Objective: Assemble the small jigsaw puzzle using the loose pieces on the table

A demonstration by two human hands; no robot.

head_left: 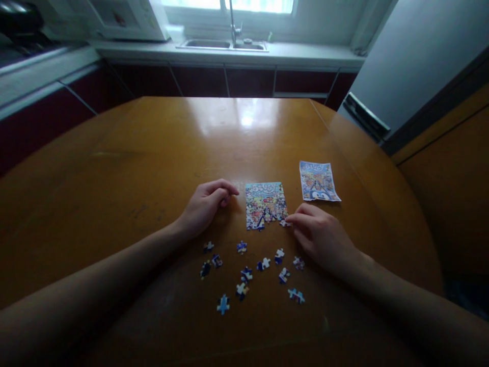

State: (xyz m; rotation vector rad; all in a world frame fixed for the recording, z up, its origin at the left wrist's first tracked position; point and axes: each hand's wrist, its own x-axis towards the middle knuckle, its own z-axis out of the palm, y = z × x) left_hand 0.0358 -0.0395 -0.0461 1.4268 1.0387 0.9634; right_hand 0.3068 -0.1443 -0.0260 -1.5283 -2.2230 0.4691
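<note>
A partly assembled jigsaw puzzle (263, 201) with a crowded, colourful picture lies on the table, its lower edge uneven. At its lower right corner, my right hand (323, 234) pinches a small puzzle piece (283, 223) between thumb and fingertips, touching the puzzle's edge. My left hand (208, 204) rests on the table just left of the puzzle, index finger stretched toward it and the other fingers loosely curled, holding nothing. Several loose pieces lie nearer to me, among them a light blue one (223, 304) and a blue and white one (263, 264).
A creased paper sheet (320, 181) with a similar picture lies right of the puzzle. The wooden table (153, 137) has a rounded edge. Beyond it are a counter with a sink (208, 44), a white appliance at the left and a fridge (412, 66) at the right.
</note>
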